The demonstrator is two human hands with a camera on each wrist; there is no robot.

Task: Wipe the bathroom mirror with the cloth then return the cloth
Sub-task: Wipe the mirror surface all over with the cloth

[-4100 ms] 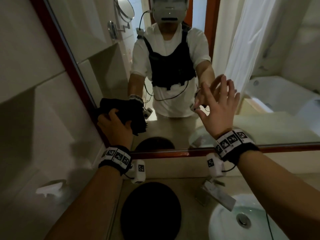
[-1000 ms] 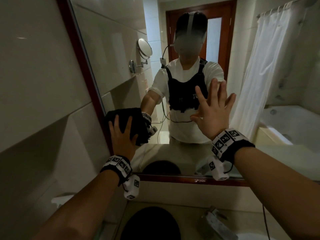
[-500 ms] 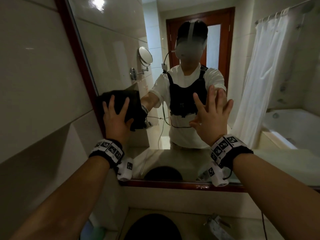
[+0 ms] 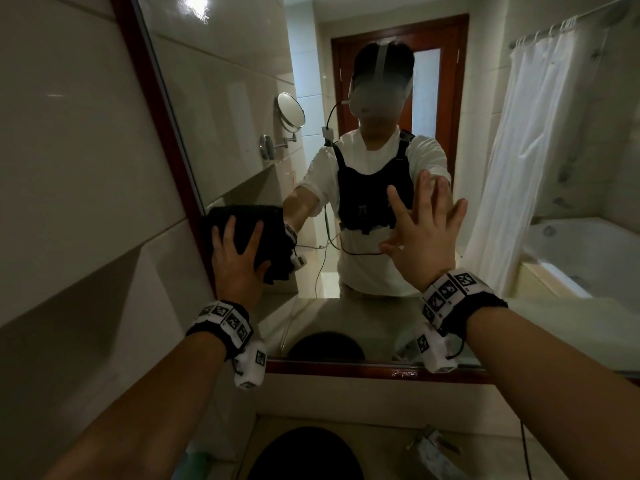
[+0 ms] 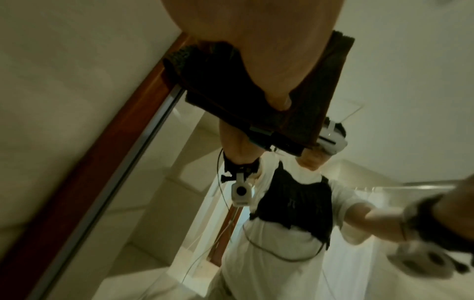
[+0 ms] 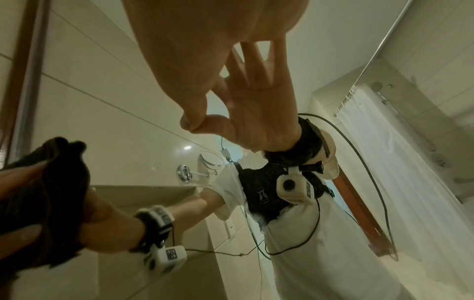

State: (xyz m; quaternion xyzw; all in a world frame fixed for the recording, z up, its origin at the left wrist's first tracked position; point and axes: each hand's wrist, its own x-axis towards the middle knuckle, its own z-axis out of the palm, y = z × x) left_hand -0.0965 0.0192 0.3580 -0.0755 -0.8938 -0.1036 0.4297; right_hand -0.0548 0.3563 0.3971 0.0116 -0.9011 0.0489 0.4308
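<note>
Dark, folded cloth (image 4: 258, 230) is flattened against the mirror (image 4: 242, 109) at its far-left side, its left edge over the reddish wooden frame (image 4: 162, 126). The left hand (image 4: 239, 261) lies on it with fingers straight and spread, palm pressing rather than gripping; the left wrist view shows the same, with the thumb laid across the cloth. To the right, the right hand (image 4: 424, 233) is also open, fingers fanned, fingertips resting on the bare glass about level with the cloth, and holding nothing; the right wrist view shows the thumb tip meeting its own reflection. Low in the head view, a dark round object (image 4: 304, 455) and something pale and rectangular (image 4: 433, 452), too blurred to name, sit on the worktop (image 4: 381, 431). By my reading the wiping step is in hand and far from done: the cloth sits low by the left edge, with the glass above it and to its right not yet under it. The next move probably calls for steady pressure while sliding the cloth up or rightward, with the right hand lifted out of its path so it leaves no prints. Compared with four seconds back, the left hand has gone from a bunched grip on the cloth to a flat press, and over the last second the cloth has climbed along the frame while the right hand barely shifted.
</note>
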